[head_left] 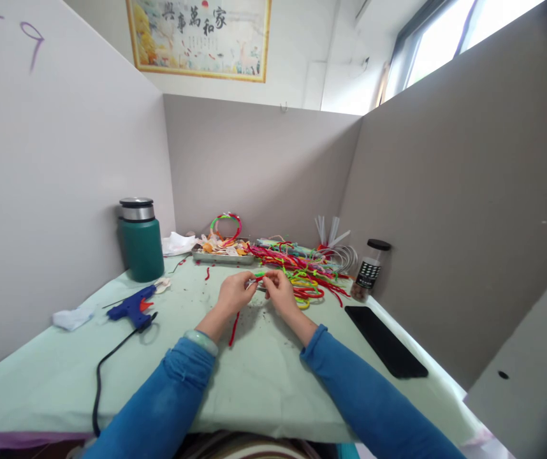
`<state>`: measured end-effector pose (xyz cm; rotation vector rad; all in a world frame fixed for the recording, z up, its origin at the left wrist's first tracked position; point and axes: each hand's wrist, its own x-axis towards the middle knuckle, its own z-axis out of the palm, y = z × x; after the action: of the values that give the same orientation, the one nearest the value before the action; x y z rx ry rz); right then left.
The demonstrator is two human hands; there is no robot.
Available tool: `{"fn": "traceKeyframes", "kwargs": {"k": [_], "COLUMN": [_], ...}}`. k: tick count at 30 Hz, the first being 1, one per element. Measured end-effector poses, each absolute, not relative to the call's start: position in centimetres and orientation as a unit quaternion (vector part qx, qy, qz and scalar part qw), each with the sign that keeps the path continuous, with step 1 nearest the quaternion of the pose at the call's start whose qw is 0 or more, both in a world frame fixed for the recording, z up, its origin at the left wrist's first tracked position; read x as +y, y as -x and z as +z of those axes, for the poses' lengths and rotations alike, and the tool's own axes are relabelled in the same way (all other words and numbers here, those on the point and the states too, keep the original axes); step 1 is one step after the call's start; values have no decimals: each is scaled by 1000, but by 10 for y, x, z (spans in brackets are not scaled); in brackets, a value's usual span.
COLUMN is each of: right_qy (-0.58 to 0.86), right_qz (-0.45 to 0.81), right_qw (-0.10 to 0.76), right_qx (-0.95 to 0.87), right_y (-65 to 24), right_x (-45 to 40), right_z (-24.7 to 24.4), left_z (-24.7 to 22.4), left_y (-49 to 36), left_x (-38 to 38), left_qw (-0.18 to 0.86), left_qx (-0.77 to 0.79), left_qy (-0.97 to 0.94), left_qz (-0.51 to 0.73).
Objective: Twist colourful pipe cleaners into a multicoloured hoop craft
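Over the middle of the table, my left hand and my right hand are close together, fingertips pinched. Between them runs a red pipe cleaner; its loose end hangs below my left hand towards the tablecloth. A bit of green shows at the fingertips too, partly hidden by the fingers. Just behind and to the right of my right hand lies a heap of pipe cleaners, mostly red with some yellow and green. A finished-looking red and green ring stands on the tray at the back.
On the left are a green thermos and a blue glue gun with its black cord. A metal tray of small pieces sits at the back. To the right stand a black-lidded jar and a flat black slab. Grey partitions surround the table.
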<state>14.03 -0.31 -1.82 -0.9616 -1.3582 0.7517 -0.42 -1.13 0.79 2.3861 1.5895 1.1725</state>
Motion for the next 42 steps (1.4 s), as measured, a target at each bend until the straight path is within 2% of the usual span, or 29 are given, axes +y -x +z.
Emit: {"fn": "traceKeyframes", "kwargs": {"k": [6, 12, 16, 27, 42], "right_qy": [487, 413, 373, 367, 382], "right_qz": [345, 537, 601, 594, 563], "right_qw": [573, 554, 551, 564, 592], "right_qx": [-562, -484, -443, -441, -432], "right_y": [-144, -141, -140, -140, -139], "right_x": [-2, -8, -9, -4, -1], "right_z": [-17, -11, -8, -15, -15], "left_z": [9, 6, 5, 9, 10], "left_y": [4, 3, 2, 2, 2], "left_x": [-16, -17, -17, -19, -18], "left_qw": [-32, -62, -72, -13, -56], "left_qx": [514, 519, 520, 497, 426], "left_qy": [-784, -798, -802, -801, -822], "left_qz": [346, 300, 283, 333, 373]}}
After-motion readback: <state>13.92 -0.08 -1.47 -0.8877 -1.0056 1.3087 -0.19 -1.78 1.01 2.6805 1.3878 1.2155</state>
